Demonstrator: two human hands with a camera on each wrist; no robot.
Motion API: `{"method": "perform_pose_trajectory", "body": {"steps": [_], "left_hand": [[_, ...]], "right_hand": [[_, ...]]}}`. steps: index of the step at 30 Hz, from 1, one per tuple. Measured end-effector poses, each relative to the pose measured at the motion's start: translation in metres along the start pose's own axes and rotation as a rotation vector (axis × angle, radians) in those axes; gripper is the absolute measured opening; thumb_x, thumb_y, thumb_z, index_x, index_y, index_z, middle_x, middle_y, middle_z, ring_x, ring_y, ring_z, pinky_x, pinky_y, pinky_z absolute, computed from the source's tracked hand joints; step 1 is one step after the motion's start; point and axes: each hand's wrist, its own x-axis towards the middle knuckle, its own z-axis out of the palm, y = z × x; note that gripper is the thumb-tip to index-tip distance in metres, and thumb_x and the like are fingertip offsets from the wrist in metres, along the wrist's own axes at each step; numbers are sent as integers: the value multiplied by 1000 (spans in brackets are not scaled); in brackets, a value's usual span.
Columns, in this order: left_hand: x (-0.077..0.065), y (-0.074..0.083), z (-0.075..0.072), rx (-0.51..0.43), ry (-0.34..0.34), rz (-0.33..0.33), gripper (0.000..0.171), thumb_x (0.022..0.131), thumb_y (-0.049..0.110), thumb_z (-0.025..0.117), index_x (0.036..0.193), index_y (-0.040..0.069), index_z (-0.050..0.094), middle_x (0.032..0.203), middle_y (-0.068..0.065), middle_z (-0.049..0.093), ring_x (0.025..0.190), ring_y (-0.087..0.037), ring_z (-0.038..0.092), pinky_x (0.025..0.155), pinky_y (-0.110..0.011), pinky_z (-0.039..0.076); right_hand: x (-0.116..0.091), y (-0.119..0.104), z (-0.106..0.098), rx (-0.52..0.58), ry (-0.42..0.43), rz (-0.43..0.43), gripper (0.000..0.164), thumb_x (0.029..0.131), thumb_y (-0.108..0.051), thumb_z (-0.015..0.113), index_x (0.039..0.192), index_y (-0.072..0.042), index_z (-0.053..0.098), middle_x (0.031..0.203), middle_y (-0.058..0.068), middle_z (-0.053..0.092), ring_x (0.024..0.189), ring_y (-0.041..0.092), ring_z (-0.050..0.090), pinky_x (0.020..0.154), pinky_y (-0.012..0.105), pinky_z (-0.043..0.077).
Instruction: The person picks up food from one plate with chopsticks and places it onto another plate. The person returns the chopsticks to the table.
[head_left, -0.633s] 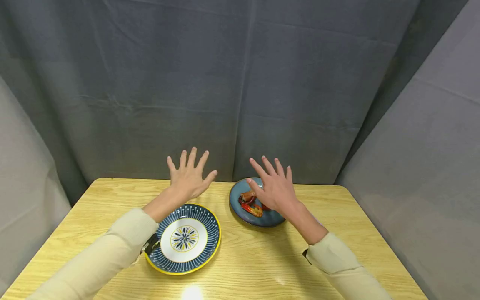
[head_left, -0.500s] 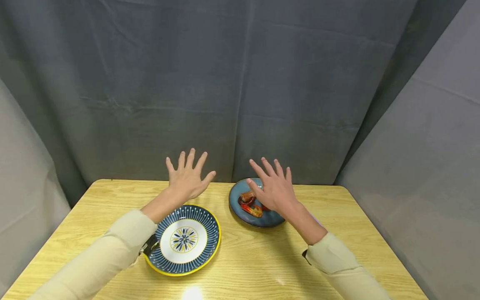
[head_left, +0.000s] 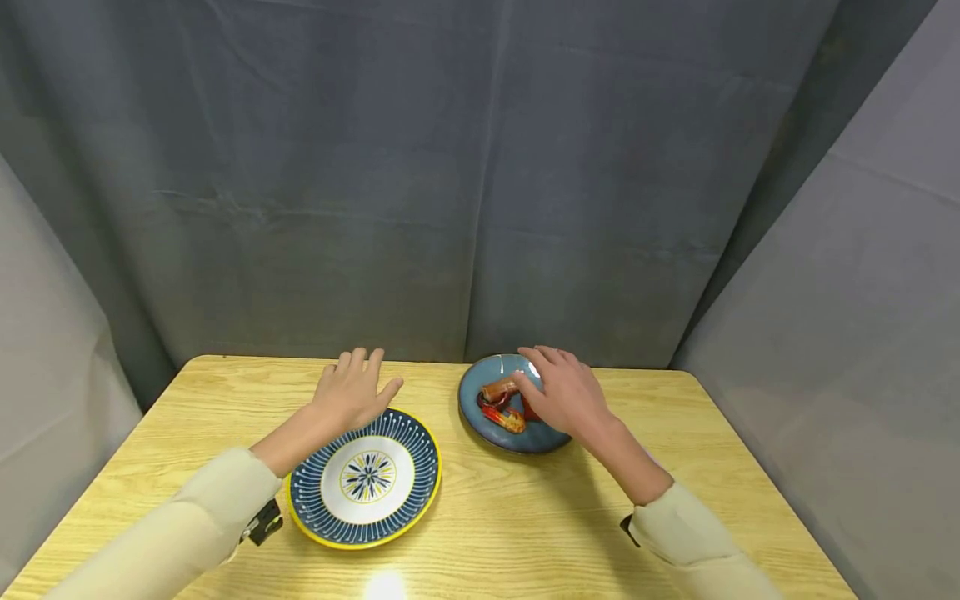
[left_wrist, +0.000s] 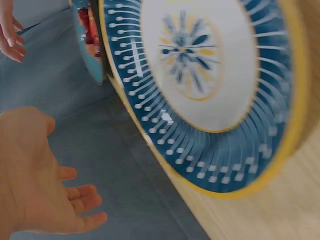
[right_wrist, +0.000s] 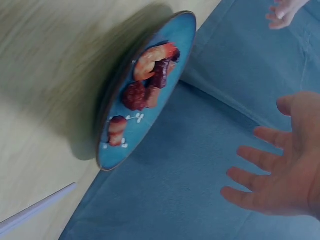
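Observation:
Above the far edge of a patterned plate, with a blue border, yellow rim and white centre, my left hand hovers with nothing in it. In the left wrist view its fingers are loosely bent, apart from the plate. My right hand is over a blue plate and hides part of it. Its fingers are spread and slightly bent in the right wrist view, touching nothing. On the blue plate lie a shrimp, a dark red bumpy piece, a red-and-pale piece and brown pieces.
Both plates stand on a light wooden table. A slim pale purple stick lies on it near the blue plate. Grey cloth hangs behind the table and at both sides.
Both hands have come down, the left also a little leftward. Their fingers, spread wide before, are now more bent and closer together. The plates have stayed in place.

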Motion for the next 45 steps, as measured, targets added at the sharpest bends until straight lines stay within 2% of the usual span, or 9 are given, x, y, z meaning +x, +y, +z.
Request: {"method": "perform_pose_trajectory", "body": {"steps": [3,16,23,29,32,38,45], "left_hand": [[-6,-6,6,-19,-18,-10,68,104,46,43,148,-5,34,138,-29,40,127,-45,39,97,-61,37],[-27,-28,26,1,-10,10,59,104,39,48,136,-9,45,125,-24,51,115,-40,49,89,-59,43],[-37,-43,38,20,-14,4,55,104,38,49,132,-10,47,120,-23,52,109,-38,52,85,-57,45],[-44,-52,44,38,2,3,51,103,36,51,126,-9,51,114,-21,54,104,-37,54,83,-58,46],[-48,-54,46,32,11,7,49,102,36,52,123,-9,52,112,-20,55,103,-36,54,82,-57,46],[-54,-59,49,25,-19,-2,49,103,35,51,124,-9,51,113,-19,54,102,-35,53,81,-56,46],[-57,-70,53,59,-18,-9,42,102,34,52,114,-7,52,103,-17,53,96,-34,54,77,-55,46]], "right_hand": [[-4,5,2,10,1,2,50,103,-40,54,142,-10,55,140,18,54,126,42,50,100,57,41],[-23,24,12,59,-38,73,47,103,-37,53,143,-11,54,135,16,57,112,40,59,83,57,50],[-35,38,18,40,-39,72,38,105,-24,48,138,-7,57,129,18,59,109,41,60,84,56,50],[-43,50,24,50,-5,64,34,102,-14,50,133,-8,62,122,16,63,105,39,62,78,53,53],[-46,55,26,53,-1,71,33,102,-13,50,132,-9,63,120,15,63,105,37,63,76,52,53],[-54,64,28,45,-15,112,33,103,-15,49,132,-8,62,123,16,62,109,39,61,80,55,51],[-65,77,28,23,-12,133,31,97,-13,61,126,-5,64,120,19,63,105,41,63,76,57,52]]}}
